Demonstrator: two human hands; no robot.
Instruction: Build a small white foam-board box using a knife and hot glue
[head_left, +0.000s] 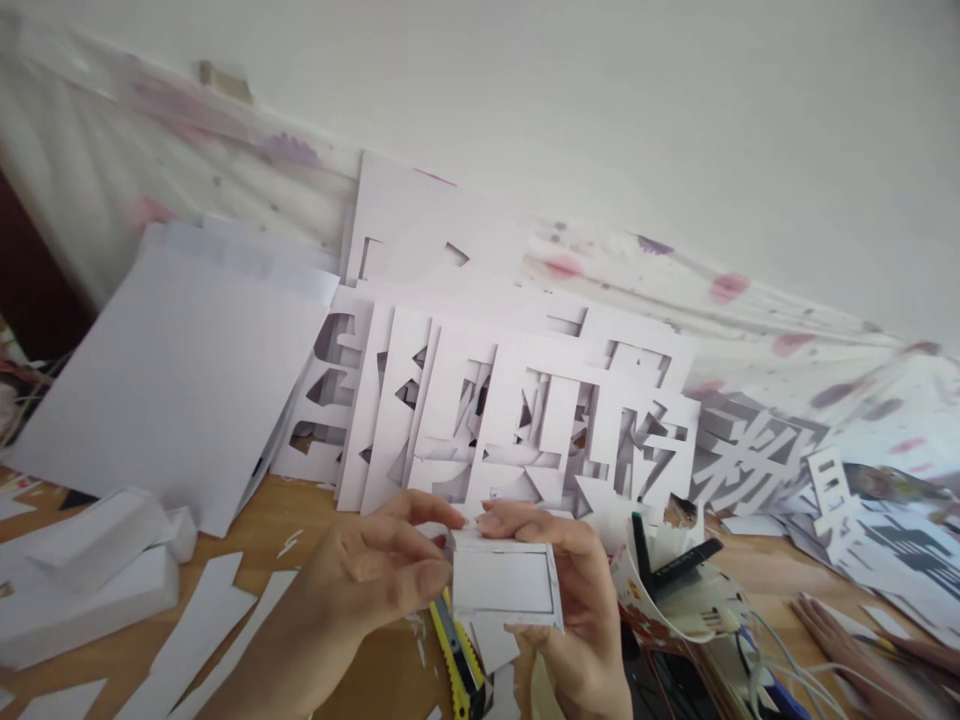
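Note:
A small white paper box (504, 580) with a raised rim is held up over the table. My right hand (581, 590) is closed on its right side, with fingers along the top edge and the thumb below. My left hand (367, 575) is at the box's left side. Its index fingertip meets the top left corner and its thumb lies by the left edge, in a pinch. Beneath the box lies a yellow and black utility knife (456, 655) among narrow paper offcuts (496, 642).
White sheets with cut-out characters (450, 420) lean against the wall, beside a large blank board (187, 370). Folded white pieces (97, 590) lie at left. A cup of pens (667, 580) and cables stand at right. Another person's hand (847, 640) is at far right.

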